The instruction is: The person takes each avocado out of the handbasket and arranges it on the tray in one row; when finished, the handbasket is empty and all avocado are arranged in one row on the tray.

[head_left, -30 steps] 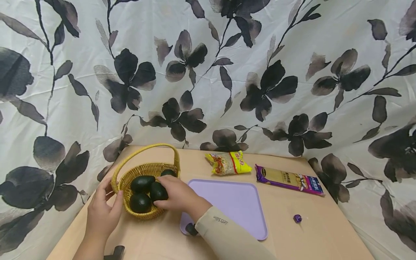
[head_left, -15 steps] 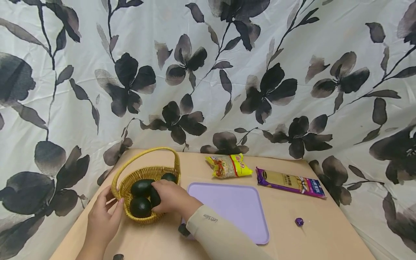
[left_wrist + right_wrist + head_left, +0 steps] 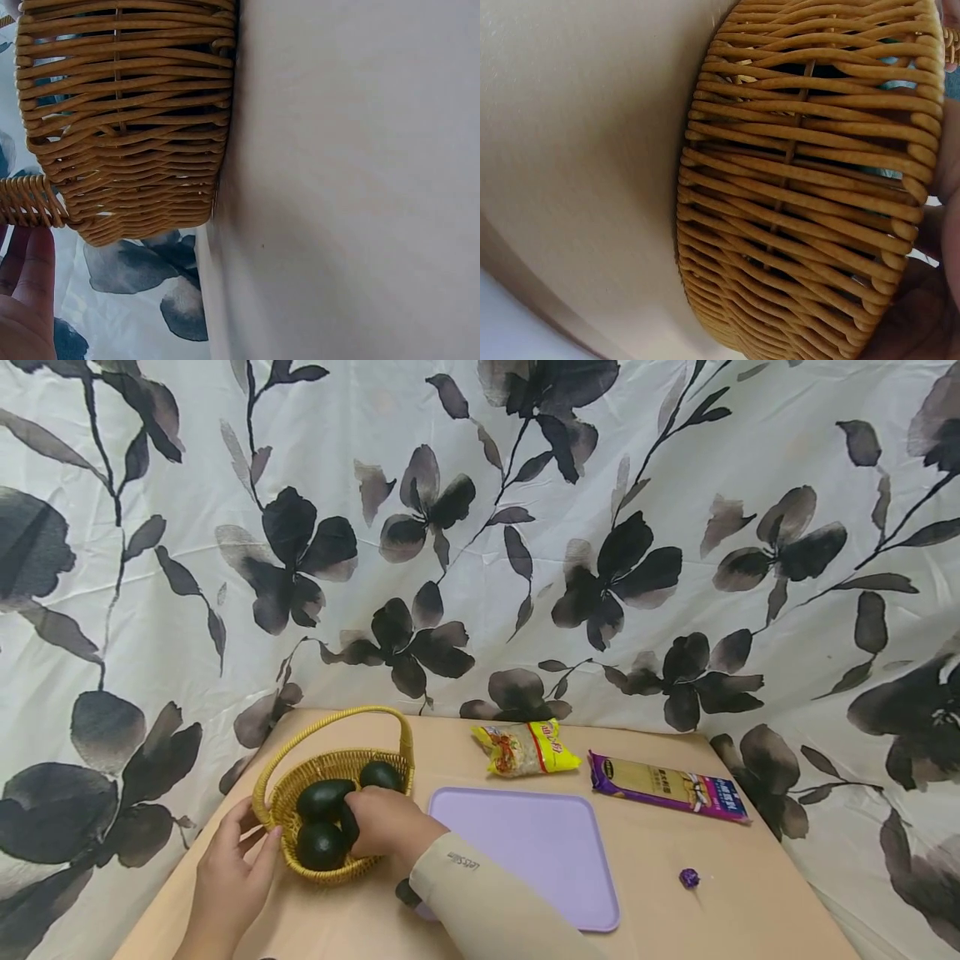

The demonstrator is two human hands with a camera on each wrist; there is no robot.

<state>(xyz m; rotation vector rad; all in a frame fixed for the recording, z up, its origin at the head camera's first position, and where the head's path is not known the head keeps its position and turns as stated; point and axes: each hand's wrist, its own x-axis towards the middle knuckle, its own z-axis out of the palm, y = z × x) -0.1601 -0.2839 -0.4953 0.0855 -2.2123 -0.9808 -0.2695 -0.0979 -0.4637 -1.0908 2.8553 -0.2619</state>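
A yellow wicker basket [image 3: 330, 870] with a tall arched handle stands at the table's left. Dark green avocados lie inside: one in the middle [image 3: 324, 799], one at the front [image 3: 321, 847] and one at the back right [image 3: 380, 775]. My right hand [image 3: 386, 827] reaches over the right rim and grips another avocado [image 3: 349, 823], mostly hidden by the fingers. My left hand [image 3: 234, 868] holds the basket at the handle's left foot, thumb by the rim. In the left wrist view, its fingers [image 3: 36, 270] meet the wrapped handle [image 3: 30, 201].
Right of the basket lies a lilac tray [image 3: 525, 852], its lower left corner under my right sleeve [image 3: 495, 902]. Behind it is a yellow snack bag [image 3: 527, 748]. Farther right are a long purple-and-gold packet [image 3: 667, 787] and a small purple-wrapped lollipop [image 3: 689, 878]. A floral curtain [image 3: 480, 568] hangs behind.
My right hand has shifted left inside the basket with the avocado, closer to the front one. The back right avocado shows more. My left hand stays at the handle.
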